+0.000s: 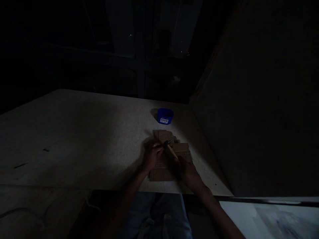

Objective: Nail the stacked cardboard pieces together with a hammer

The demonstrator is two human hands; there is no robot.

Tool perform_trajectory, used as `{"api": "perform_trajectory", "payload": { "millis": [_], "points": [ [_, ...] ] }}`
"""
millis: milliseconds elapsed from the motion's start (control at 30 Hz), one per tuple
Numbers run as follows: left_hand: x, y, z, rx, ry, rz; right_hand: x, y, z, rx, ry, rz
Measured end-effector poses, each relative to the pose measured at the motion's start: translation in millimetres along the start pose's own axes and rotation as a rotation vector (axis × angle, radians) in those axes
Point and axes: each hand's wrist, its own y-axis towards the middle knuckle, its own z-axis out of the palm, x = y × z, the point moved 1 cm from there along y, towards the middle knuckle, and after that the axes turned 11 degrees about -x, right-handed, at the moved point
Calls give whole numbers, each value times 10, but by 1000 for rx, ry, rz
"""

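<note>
My right hand is closed round the wooden handle of a small hammer. The hammer's dark metal head lies up and left of that hand, close to the fingertips of my left hand. Those left fingers are pinched together above the cardboard; what they hold, if anything, is too dark and small to make out. Beneath both hands lies a piece of brown cardboard, with a crumpled, folded part at its far end. Whether the hammer head touches anything is not clear.
A blue plastic container with a white label stands beyond the cardboard on the pale table. Small dark bits lie at the left. A tall dark panel borders the table's right side. The room is dim.
</note>
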Motion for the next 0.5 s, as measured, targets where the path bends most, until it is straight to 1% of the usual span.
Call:
{"api": "perform_trajectory", "payload": {
  "millis": [67,133,200,267,333,400,500],
  "points": [
    [-4,10,0,7,14,9,-4,-8,-6,6,47,12],
    [-11,21,-6,23,40,22,7,-24,-19,-31,115,-14],
    [-19,34,-17,31,51,22,18,-27,-23,-61,122,-29],
    [-26,47,-29,27,50,30,19,-11,-19,-39,76,-12],
    [-25,55,-37,-3,51,44,10,11,-18,8,44,12],
    [-17,57,-35,-28,49,54,-3,20,-24,24,74,10],
    [-4,55,-21,-29,37,39,-26,12,-31,-34,139,-10]
  ]
}}
